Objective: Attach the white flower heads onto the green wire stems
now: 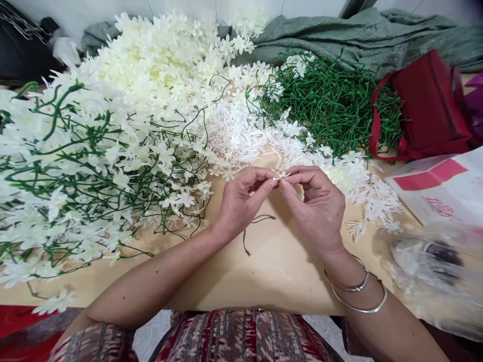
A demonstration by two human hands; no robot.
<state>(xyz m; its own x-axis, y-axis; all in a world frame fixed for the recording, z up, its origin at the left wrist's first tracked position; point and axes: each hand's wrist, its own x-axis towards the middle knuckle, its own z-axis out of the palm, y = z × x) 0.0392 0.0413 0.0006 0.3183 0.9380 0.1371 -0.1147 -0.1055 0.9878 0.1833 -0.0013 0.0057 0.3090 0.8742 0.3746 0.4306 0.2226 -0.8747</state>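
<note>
My left hand (pixel 241 201) and my right hand (pixel 319 206) meet over the table, thumbs and fingertips pinched together. Between them is a small white artificial flower piece (pixel 281 176), mostly covered by the fingers. A thin green plastic stem (pixel 247 244) shows below my left hand, its upper part hidden. Just beyond the fingertips lies a heap of white thread-like stamens (pixel 234 133). Loose white flower heads (pixel 151 60) are piled behind it. To the left spreads a large bunch of white flowers on green stems (pixel 94 166).
A tangle of bare green stems (pixel 324 100) lies at the back right, beside a dark red bag (pixel 428 105). At the right edge are a white and red paper bag (pixel 445 188) and a clear plastic bag (pixel 433 281). Grey-green cloth (pixel 362 37) runs along the back of the table (pixel 271 276).
</note>
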